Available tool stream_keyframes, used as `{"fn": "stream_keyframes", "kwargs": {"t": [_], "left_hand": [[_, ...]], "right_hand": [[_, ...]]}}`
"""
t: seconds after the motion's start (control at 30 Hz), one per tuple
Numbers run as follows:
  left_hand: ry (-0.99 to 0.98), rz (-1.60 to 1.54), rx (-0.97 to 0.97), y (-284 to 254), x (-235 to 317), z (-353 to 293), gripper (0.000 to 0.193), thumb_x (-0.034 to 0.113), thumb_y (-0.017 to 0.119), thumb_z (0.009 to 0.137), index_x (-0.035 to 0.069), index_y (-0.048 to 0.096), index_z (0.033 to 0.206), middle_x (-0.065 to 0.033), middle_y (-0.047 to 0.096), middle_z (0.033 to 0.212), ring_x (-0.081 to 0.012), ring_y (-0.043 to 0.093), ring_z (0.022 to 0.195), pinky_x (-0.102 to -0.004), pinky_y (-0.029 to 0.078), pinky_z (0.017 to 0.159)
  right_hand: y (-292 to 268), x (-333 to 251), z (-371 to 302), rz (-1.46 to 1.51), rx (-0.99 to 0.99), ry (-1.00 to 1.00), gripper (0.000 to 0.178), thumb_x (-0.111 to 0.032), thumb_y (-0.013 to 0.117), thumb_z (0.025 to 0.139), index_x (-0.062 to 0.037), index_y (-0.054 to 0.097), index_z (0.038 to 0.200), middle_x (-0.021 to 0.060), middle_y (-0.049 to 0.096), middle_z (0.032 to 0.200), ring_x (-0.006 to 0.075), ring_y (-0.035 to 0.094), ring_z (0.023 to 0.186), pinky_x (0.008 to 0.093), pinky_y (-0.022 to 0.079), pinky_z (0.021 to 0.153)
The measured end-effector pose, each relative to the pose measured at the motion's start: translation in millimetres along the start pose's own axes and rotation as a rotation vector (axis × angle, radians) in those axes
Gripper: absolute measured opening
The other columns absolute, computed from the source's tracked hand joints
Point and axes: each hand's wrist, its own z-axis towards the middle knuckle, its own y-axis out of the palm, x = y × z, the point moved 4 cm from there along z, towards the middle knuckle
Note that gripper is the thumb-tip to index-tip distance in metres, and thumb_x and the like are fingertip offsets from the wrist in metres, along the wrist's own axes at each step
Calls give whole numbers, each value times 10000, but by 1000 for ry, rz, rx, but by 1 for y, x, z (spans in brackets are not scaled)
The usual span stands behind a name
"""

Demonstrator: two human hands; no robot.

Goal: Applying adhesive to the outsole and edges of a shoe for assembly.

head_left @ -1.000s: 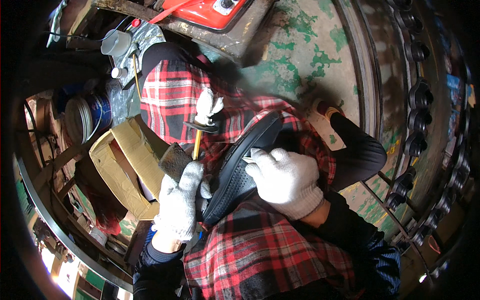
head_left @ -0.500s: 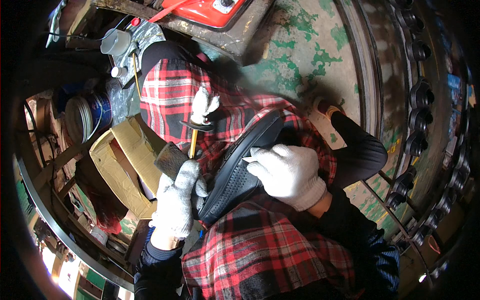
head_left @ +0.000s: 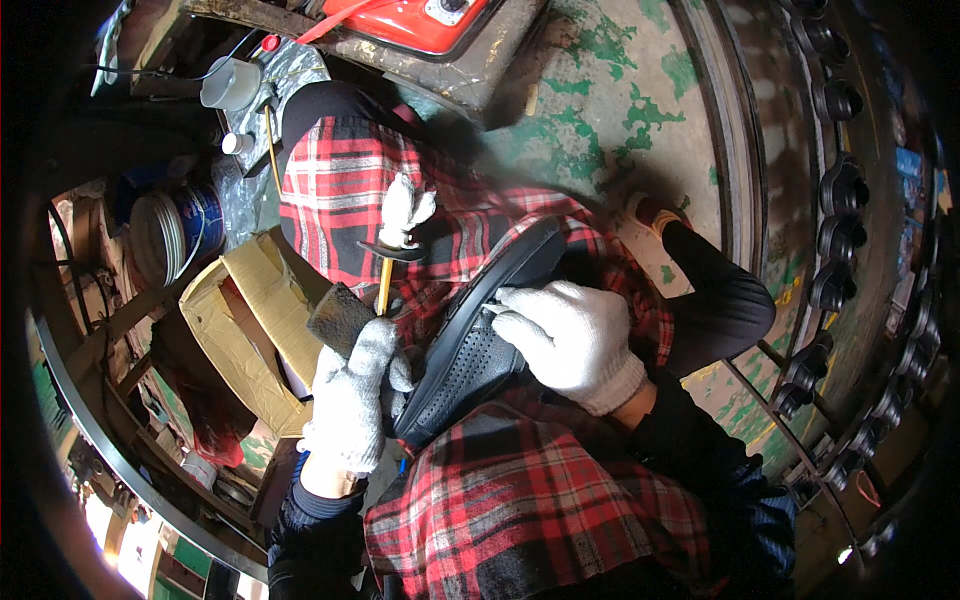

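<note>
A black slip-on shoe (head_left: 470,352) with small perforations lies slanted across my lap. My left hand (head_left: 347,410), in a white knit glove, is closed around a rough dark block (head_left: 341,320), with its fingers against the shoe's lower left edge. A wooden stick (head_left: 386,285) topped with bundled white cloth (head_left: 404,208) and a dark disc rises beside the block; whether my left hand holds it too is hidden. My right hand (head_left: 575,340), gloved alike, has its fingertips drawn together on the shoe's upper near the sole. Anything pinched there is too small to name.
Red checked cloth (head_left: 520,500) covers my lap. An open cardboard box (head_left: 235,345) stands left, near a paint bucket (head_left: 175,235) and a grey plastic cup (head_left: 232,84). A red appliance (head_left: 415,25) sits ahead. Several black shoe-shaped pieces (head_left: 843,190) line a rack on the right.
My right hand's fingertips have shifted slightly up and left along the shoe. My left hand, the block and the stick have hardly moved.
</note>
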Motion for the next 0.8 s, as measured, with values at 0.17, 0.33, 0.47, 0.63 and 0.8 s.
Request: {"fn": "stream_keyframes", "kwargs": {"t": [0.17,0.33,0.47,0.63,0.8], "left_hand": [[-6,-12,11,0,0,0,218,282,545,1041,100,577,925,6,549,635,-75,479,508,-238,366,484],[14,50,12,-1,1,-1,249,290,542,1044,99,577,889,4,546,625,-77,475,501,-240,363,482],[15,49,-11,-1,2,0,256,290,543,1044,97,579,880,2,543,620,-77,478,502,-241,363,483],[5,7,-19,-1,2,0,239,276,547,1043,93,579,892,-2,546,624,-81,483,497,-242,370,477],[-7,1,-1,-1,2,-1,237,277,548,1043,93,581,897,-1,549,619,-84,478,477,-245,365,458]], "right_hand": [[-3,2,0,-13,-92,113,176,-256,725,844,-149,750,982,63,709,881,247,681,677,369,565,588],[-8,1,5,-83,-200,63,233,-312,735,851,-146,741,1014,76,655,768,265,675,621,386,547,542],[-9,0,11,-117,-258,39,208,-274,757,822,-142,753,984,48,687,831,246,677,647,362,548,568],[-13,0,19,-147,-281,-71,206,-237,771,790,-103,749,945,47,698,833,236,657,625,353,541,567],[-11,2,23,-162,-298,-147,203,-225,774,761,-95,747,915,47,697,814,223,648,624,344,525,544]]}}
